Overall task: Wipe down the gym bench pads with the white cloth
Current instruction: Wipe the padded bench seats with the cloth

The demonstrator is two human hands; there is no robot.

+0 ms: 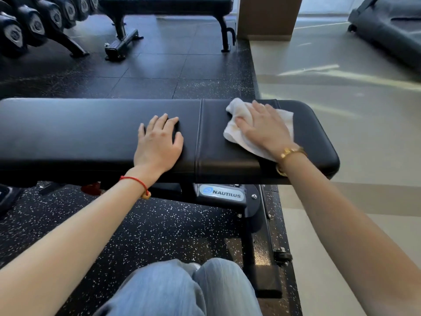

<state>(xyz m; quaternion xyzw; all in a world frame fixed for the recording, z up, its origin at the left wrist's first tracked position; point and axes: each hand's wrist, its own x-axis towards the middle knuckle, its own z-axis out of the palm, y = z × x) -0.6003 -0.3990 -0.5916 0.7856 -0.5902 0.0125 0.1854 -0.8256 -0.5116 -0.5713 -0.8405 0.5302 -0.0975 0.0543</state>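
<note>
A black gym bench runs across the view, with a long back pad (79, 131) on the left and a shorter seat pad (316, 142) on the right, split by a seam. The white cloth (237, 131) lies crumpled on the seat pad. My right hand (264, 128) presses flat on top of the cloth, fingers straight and spread. My left hand (159, 142) rests palm down on the back pad just left of the seam, fingers spread, holding nothing.
The bench frame (227, 197) with a Nautilus label stands on speckled rubber flooring. A second bench (168, 5) and a dumbbell rack (34, 21) stand at the back. A treadmill (387, 28) is on the pale floor at the far right. My knees in jeans (182, 290) are below.
</note>
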